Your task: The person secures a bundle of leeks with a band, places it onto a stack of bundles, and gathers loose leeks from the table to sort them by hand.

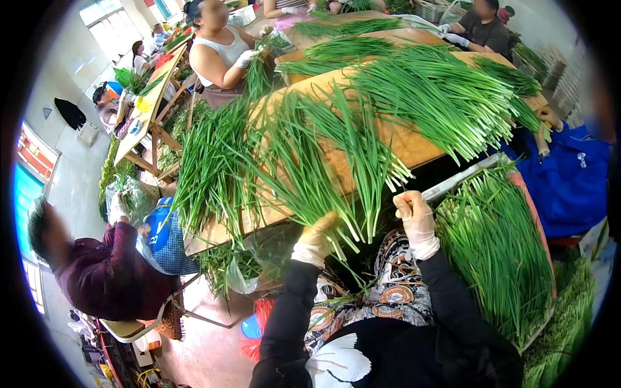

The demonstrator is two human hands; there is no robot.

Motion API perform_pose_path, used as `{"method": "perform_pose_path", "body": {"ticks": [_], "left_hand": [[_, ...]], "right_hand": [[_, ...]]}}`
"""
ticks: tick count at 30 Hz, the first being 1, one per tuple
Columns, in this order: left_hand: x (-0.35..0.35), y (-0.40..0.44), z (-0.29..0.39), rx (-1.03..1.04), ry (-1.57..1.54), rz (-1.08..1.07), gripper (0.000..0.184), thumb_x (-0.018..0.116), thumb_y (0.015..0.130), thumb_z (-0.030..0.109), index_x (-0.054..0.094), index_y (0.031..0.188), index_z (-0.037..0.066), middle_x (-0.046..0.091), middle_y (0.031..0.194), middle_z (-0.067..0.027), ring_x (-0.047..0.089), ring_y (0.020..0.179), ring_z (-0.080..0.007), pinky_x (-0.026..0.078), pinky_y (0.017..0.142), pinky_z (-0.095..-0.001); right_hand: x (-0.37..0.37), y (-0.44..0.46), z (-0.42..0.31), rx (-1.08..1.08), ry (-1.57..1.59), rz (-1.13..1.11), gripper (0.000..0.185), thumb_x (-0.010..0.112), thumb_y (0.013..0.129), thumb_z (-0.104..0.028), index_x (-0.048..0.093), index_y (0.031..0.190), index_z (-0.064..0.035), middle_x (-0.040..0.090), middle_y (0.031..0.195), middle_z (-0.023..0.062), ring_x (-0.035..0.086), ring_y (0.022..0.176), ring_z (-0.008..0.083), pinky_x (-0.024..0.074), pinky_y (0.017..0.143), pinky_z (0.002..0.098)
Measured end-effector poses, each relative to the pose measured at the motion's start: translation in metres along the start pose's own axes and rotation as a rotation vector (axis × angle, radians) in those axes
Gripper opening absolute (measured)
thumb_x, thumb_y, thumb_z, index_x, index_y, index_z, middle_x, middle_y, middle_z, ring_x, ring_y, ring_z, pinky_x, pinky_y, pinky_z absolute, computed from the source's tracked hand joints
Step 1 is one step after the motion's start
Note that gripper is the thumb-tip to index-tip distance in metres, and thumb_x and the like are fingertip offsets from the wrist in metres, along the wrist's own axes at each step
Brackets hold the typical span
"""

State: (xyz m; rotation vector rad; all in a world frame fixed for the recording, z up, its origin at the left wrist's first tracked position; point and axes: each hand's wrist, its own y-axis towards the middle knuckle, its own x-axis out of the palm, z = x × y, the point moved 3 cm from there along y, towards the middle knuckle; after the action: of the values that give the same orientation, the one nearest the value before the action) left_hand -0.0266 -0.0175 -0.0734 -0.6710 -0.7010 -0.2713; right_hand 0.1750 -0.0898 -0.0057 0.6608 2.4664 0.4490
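Note:
My left hand (pixel 314 238), in a thin pale glove, is closed around the white stem ends of a bunch of garlic chives (pixel 301 171) at the near edge of the wooden table (pixel 420 139). The leaves of that bunch fan out across the tabletop. My right hand (pixel 416 223), also gloved, is raised to the right with its fingertips pinched together; what they hold, if anything, is too small to name. Between my hands lies a smaller group of chives (pixel 369 168), its stem ends pointing toward me. A few loose strands hang over my patterned trousers (pixel 394 294).
A large chive pile (pixel 446 103) covers the table's right side, another pile (pixel 213 165) its left. At my right stands a crate (pixel 540 226) packed with chives. A co-worker (pixel 223 55) stands across the table; another person (pixel 113 271) sits at left beside a blue bag (pixel 169 236).

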Motion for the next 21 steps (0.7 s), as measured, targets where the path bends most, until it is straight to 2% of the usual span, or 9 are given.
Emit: {"method": "perform_pose_path", "body": {"ticks": [2,4,5,6,8,11,14,17,21], "left_hand": [[-0.004,0.001,0.001,-0.046,0.009,-0.055,0.016,0.056,0.079,0.01,0.056,0.091,0.001,0.059,0.082,-0.0057,0.058,0.071,-0.019,0.05,0.065,-0.033],[-0.01,0.007,-0.004,-0.098,-0.038,-0.13,0.014,0.055,0.079,0.01,0.055,0.09,0.002,0.059,0.08,-0.0062,0.058,0.07,-0.0187,0.05,0.064,-0.0321],[0.008,-0.005,0.003,-0.088,-0.011,-0.084,0.013,0.057,0.08,0.014,0.054,0.088,0.004,0.058,0.076,-0.0045,0.056,0.063,-0.0152,0.049,0.057,-0.0272],[0.007,-0.002,0.001,-0.09,-0.01,-0.084,0.013,0.057,0.08,0.014,0.054,0.088,0.004,0.058,0.076,-0.0045,0.056,0.063,-0.0152,0.049,0.057,-0.0272],[0.006,0.003,-0.002,-0.009,-0.023,-0.138,0.016,0.061,0.079,0.019,0.054,0.085,0.006,0.056,0.071,-0.0021,0.053,0.055,-0.0109,0.045,0.048,-0.0221],[0.012,0.003,-0.007,0.053,0.159,-0.002,0.015,0.064,0.076,0.018,0.057,0.082,0.006,0.054,0.063,-0.0008,0.049,0.051,-0.0094,0.039,0.043,-0.0215],[0.018,0.001,-0.007,-0.007,0.23,-0.063,0.023,0.064,0.075,0.013,0.057,0.093,0.0,0.058,0.069,-0.0038,0.053,0.054,-0.0128,0.043,0.048,-0.025],[0.027,-0.01,-0.001,0.052,0.159,-0.116,0.029,0.059,0.077,0.006,0.052,0.104,-0.001,0.062,0.083,-0.01,0.06,0.073,-0.0179,0.05,0.058,-0.0285],[0.034,-0.015,0.011,0.173,0.1,0.007,0.028,0.058,0.076,0.001,0.052,0.103,-0.002,0.06,0.082,-0.0086,0.058,0.069,-0.0155,0.047,0.05,-0.0186]], "right_hand": [[0.0,-0.012,0.031,0.175,-0.076,-0.031,0.016,0.046,0.086,-0.017,0.055,0.091,-0.0053,0.056,0.068,0.0049,0.053,0.056,0.0122,0.0441,0.055,0.0245],[0.029,-0.035,0.064,0.87,1.209,-0.349,0.024,0.049,0.084,-0.023,0.055,0.093,-0.0022,0.059,0.072,0.0069,0.054,0.059,0.0137,0.0451,0.059,0.024],[0.046,-0.051,0.077,0.773,1.106,-0.445,0.035,0.051,0.083,-0.032,0.055,0.094,0.0004,0.061,0.079,0.0089,0.056,0.063,0.0133,0.0454,0.061,0.0229],[0.035,-0.046,0.034,0.726,0.686,-0.585,0.037,0.054,0.08,-0.043,0.054,0.096,-0.0086,0.055,0.088,0.0009,0.049,0.082,0.0087,0.0407,0.076,0.0272],[0.06,-0.049,0.026,0.873,0.94,-0.504,0.034,0.057,0.08,-0.036,0.055,0.097,-0.0072,0.057,0.085,0.001,0.051,0.077,0.0093,0.0413,0.072,0.0253],[0.076,-0.038,0.022,0.765,0.868,-0.491,0.026,0.061,0.078,-0.024,0.057,0.093,-0.0034,0.059,0.074,0.0005,0.053,0.066,0.0085,0.0413,0.064,0.0196],[0.075,-0.034,0.016,0.677,0.815,-0.649,0.025,0.061,0.079,-0.023,0.057,0.093,-0.003,0.059,0.076,0.001,0.053,0.067,0.008,0.0414,0.062,0.0194],[0.065,-0.027,0.012,0.702,0.827,-0.623,0.027,0.058,0.081,-0.024,0.056,0.095,-0.0016,0.06,0.076,0.0022,0.052,0.064,0.0072,0.0408,0.059,0.019],[0.05,-0.016,0.003,0.747,0.859,-0.59,0.028,0.055,0.082,-0.029,0.056,0.092,-0.0022,0.061,0.074,0.0024,0.05,0.059,0.0049,0.0395,0.057,0.0175]]}}
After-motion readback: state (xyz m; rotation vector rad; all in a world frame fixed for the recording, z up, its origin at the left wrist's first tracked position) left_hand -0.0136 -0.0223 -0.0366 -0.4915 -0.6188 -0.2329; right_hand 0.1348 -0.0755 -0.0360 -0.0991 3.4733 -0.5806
